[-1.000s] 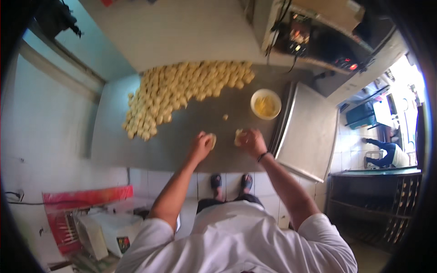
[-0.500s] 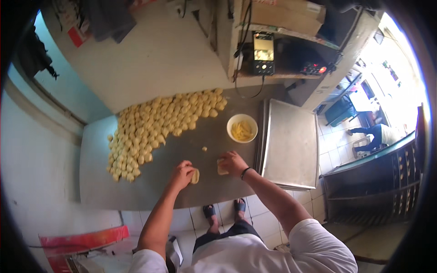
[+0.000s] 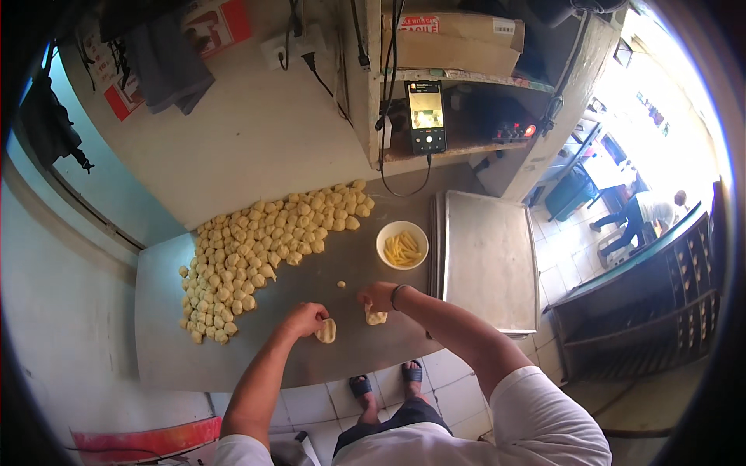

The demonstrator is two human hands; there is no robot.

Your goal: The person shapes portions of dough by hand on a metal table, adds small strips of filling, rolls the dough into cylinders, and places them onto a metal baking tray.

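Observation:
My left hand (image 3: 305, 318) is closed, its fingertips pinching the edge of a flattened oval dough piece (image 3: 327, 332) at the front of the metal table. To its right, the fingers of my right hand (image 3: 378, 296) are bent down over a second dough piece (image 3: 377, 317), which shows just below them; its fingertips are partly hidden. A tiny dough bit (image 3: 341, 284) lies between and beyond the hands. Beyond my right hand stands a white bowl (image 3: 381, 250) of pale yellow strips (image 3: 402, 249). Many round dough balls (image 3: 256, 241) cover the table's far left part.
Stacked metal trays (image 3: 489, 260) border the metal table (image 3: 233, 363) on the right. A lit phone (image 3: 426, 116) with a cable stands on a shelf behind, below a cardboard box (image 3: 451, 45). Farther right, another person (image 3: 641, 217) bends over near a dark rack (image 3: 645, 311).
The view has tilted upward, so the table sits lower in it. My right hand's fingers have shifted on their dough piece, now showing below them. The left stays at its piece.

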